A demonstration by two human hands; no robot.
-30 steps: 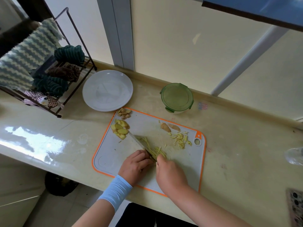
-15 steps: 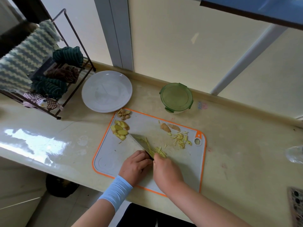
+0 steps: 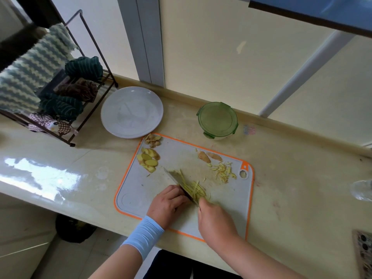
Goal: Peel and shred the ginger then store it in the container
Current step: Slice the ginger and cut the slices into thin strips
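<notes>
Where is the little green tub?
In the head view, the green-lidded container stands at the back of the counter. It is just beyond the cutting board's far edge and to the right of the white plate.

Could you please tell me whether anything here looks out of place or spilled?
Nothing serious. The cutting board lies askew on the counter, and the ginger peelings are heaped right on its far left corner, over the orange rim, beside the plate.

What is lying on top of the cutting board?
Ginger slices, peel scraps, two brownish pieces, shreds and a knife. The left hand and right hand hide whatever lies under them.
</notes>
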